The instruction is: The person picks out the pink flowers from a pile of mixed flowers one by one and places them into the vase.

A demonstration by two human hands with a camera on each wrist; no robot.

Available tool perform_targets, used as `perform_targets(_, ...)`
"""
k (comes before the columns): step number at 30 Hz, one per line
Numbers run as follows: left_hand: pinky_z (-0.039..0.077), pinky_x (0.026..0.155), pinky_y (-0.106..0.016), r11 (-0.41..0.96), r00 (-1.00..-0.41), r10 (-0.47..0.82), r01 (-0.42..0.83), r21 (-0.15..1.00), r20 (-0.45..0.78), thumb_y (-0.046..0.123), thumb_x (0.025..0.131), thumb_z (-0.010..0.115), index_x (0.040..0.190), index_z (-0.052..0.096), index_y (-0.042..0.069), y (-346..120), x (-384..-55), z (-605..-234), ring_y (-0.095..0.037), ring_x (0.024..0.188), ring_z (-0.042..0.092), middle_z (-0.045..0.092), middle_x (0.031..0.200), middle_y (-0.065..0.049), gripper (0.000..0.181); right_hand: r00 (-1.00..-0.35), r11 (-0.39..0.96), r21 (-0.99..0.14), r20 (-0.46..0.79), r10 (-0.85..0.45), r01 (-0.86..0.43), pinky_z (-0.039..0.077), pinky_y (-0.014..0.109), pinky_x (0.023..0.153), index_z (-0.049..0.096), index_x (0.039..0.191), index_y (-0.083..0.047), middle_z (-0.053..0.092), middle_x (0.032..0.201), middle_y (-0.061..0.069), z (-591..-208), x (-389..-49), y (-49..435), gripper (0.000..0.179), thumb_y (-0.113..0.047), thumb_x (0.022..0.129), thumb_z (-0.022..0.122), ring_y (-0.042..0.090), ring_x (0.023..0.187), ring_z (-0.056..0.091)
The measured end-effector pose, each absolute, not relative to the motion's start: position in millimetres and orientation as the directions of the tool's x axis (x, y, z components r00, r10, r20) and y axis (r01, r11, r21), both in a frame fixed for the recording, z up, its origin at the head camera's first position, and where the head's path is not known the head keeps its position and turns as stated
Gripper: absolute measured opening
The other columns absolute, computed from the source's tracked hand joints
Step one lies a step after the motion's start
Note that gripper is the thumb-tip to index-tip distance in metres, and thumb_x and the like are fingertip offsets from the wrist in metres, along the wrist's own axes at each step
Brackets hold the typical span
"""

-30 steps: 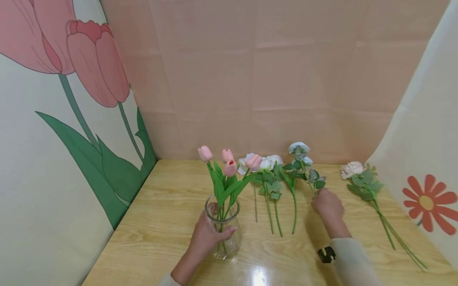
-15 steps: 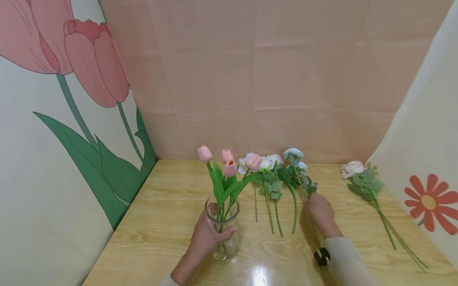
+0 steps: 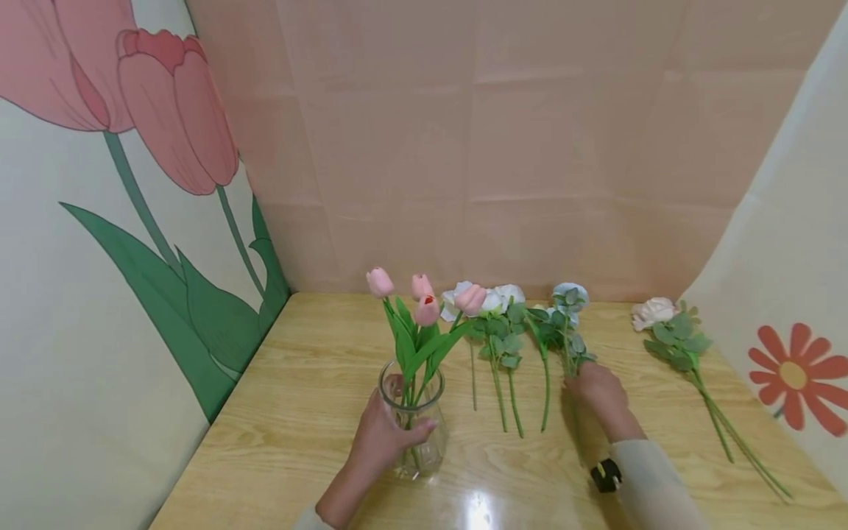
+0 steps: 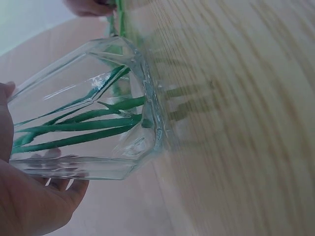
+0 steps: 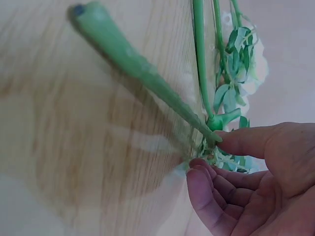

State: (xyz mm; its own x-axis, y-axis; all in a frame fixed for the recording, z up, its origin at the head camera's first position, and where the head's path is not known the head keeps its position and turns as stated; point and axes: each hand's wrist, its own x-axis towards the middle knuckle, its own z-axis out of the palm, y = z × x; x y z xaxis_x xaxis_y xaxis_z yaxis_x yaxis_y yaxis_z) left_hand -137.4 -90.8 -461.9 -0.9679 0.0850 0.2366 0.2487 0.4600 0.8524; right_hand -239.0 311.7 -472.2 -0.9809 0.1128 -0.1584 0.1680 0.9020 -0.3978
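Observation:
My left hand (image 3: pixel 384 438) grips a clear glass vase (image 3: pixel 433 434) around its side, thumb across the front. Several pink tulips (image 3: pixel 427 312) stand in the vase, and their green stems (image 4: pixel 88 125) show through the glass in the left wrist view. To the right, my right hand (image 3: pixel 598 394) pinches the stem (image 5: pixel 162 88) of a light-blue flower (image 3: pixel 571 296) between thumb and fingers, low over the table. The flower's blooms point toward the back wall, and its leaves overlap a green-stemmed flower (image 3: pixel 546 390) lying beside it.
White flowers (image 3: pixel 505 296) with leafy stems lie on the wooden table (image 3: pixel 298 397) behind and right of the vase. A pale pink rose (image 3: pixel 654 313) with long stems lies at the far right. A pink cloth wall (image 3: pixel 464 147) closes off the back.
The blue flower in my right hand swings left, then back right, its blooms now lower than at first. The hand shifts slightly left and down. My left hand and the vase stay put.

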Motion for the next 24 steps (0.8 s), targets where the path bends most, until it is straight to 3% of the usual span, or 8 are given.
perform_targets(5, 0.047, 0.104, -0.057, 0.457, -0.966, 0.092, 0.257, 0.851, 0.242, 0.048, 0.071, 0.089, 0.143, 0.046, 0.017, -91.2, -137.7, -461.7, -0.028, 0.122, 0.057, 0.058, 0.133, -0.007, 0.089, -0.976, 0.896, -0.403, -0.185, 0.118, 0.185, 0.05, 0.045, 0.062, 0.063, 0.105, 0.008, 0.063, 0.098, 0.029, -469.1, -236.7, 321.1, 0.039, -0.03, 0.095, 0.06, 0.035, 0.078, 0.06)
perform_targets(11, 0.048, 0.103, -0.056, 0.471, -0.968, 0.085, 0.248, 0.846, 0.237, 0.05, 0.07, 0.089, 0.144, 0.046, 0.017, -91.9, -138.2, -460.9, -0.029, 0.122, 0.058, 0.058, 0.133, -0.007, 0.091, -0.982, 0.918, -0.368, -0.164, 0.094, 0.15, 0.053, 0.057, 0.075, 0.053, 0.129, 0.015, 0.056, 0.126, 0.039, -459.0, -235.3, 349.0, 0.057, -0.033, 0.099, 0.058, 0.053, 0.101, 0.06)
perform_targets(17, 0.048, 0.103, -0.055, 0.468, -0.969, 0.09, 0.245, 0.849, 0.23, 0.051, 0.07, 0.088, 0.143, 0.046, 0.018, -92.5, -139.0, -461.1, -0.028, 0.121, 0.059, 0.058, 0.133, -0.007, 0.09, -0.987, 0.934, -0.324, -0.111, 0.118, 0.148, 0.052, 0.062, 0.079, 0.052, 0.126, 0.02, 0.055, 0.124, 0.041, -457.6, -230.0, 400.5, 0.057, -0.028, 0.096, 0.061, 0.058, 0.105, 0.057)
perform_targets(24, 0.048, 0.103, -0.056, 0.469, -0.969, 0.095, 0.246, 0.848, 0.229, 0.05, 0.071, 0.089, 0.143, 0.046, 0.018, -92.6, -139.5, -461.0, -0.029, 0.121, 0.059, 0.058, 0.133, -0.007, 0.09, -0.97, 0.928, -0.29, -0.131, 0.203, 0.233, 0.053, 0.057, 0.066, 0.055, 0.119, 0.017, 0.057, 0.113, 0.042, -461.0, -214.7, 452.5, 0.051, -0.026, 0.092, 0.062, 0.055, 0.091, 0.06)
